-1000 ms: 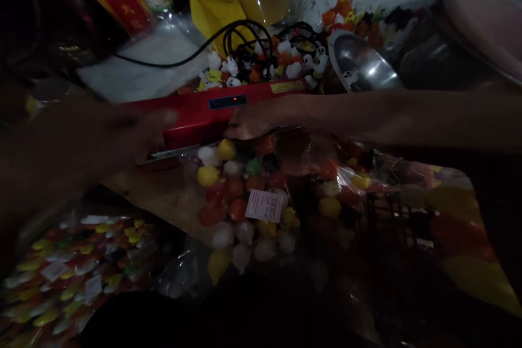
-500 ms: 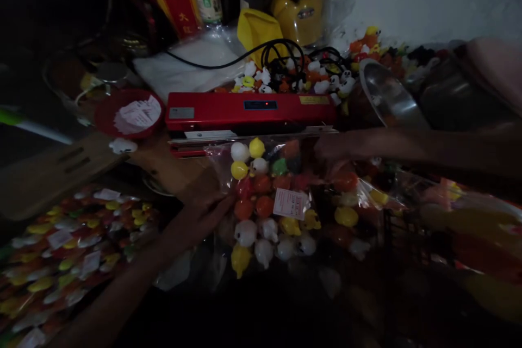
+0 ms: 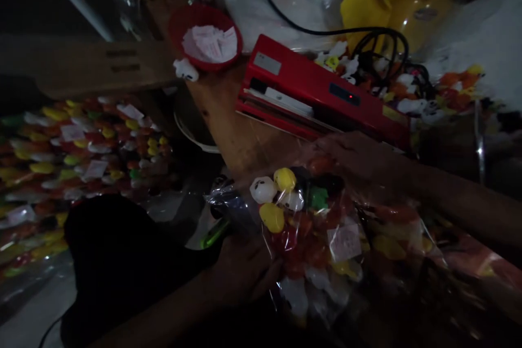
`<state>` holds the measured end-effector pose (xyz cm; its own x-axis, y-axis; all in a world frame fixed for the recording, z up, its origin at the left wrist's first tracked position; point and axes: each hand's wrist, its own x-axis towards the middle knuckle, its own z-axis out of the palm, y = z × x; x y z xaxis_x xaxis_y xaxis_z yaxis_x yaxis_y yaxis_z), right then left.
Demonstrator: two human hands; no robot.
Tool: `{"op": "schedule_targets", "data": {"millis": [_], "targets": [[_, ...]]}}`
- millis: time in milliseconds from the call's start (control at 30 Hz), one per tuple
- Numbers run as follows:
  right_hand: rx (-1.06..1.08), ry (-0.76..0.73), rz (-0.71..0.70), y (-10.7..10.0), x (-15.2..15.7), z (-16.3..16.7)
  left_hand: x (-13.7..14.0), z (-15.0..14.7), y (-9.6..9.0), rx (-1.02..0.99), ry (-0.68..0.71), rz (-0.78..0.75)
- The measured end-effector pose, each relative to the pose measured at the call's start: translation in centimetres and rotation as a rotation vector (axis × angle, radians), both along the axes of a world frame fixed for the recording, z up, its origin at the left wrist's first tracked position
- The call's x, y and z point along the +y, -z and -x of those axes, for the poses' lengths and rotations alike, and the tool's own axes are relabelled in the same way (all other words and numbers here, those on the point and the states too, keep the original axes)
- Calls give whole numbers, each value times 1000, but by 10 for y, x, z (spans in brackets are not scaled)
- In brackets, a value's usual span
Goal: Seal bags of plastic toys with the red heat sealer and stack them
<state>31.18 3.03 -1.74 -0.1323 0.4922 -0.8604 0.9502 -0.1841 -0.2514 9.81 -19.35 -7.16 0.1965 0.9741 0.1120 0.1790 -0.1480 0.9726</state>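
Note:
A clear plastic bag filled with small white, yellow, orange and green toy figures hangs in front of me, a white paper label showing inside. Its left edge is in the closed fingers of my left hand. My right hand is closed at the top right of the bag, its fingertips partly hard to make out in the dark. Just beyond that hand lies the red bag sealer, set at a slant, with a small red light lit.
A red bowl of paper labels stands behind the wooden table edge, a white toy beside it. Filled bags of toys lie at left. Loose toys and a black cable are behind the sealer.
The view has swung left and tilted. The bag has come away from the sealer's front edge toward me, and my right hand has moved onto its top edge.

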Motion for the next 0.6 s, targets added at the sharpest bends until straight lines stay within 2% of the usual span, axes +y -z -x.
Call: {"op": "schedule_targets", "data": {"millis": [67,167,233,267,300,367,433,500,600], "targets": [[-130,-193,-5,3,12,21,-4,-1,2,-24,-32,-1],[-406,-637,-11,11,21,56,-5,-4,3,-43,-90,-7],[-368,-843,25,18,24,73,-4,-7,4,-45,-129,-3],[-259,-858,92,21,25,78,-4,-8,3,-40,-141,3],[-130,-807,199,23,26,82,-4,-9,3,-37,-150,7],[66,-583,441,26,31,85,-6,-10,4,-46,-157,10],[125,-379,602,27,38,87,-7,-10,5,-55,-165,17],[132,-304,627,27,45,87,-7,-10,6,-68,-161,18],[110,-317,637,29,53,78,-6,-11,7,-59,-167,31]]}}
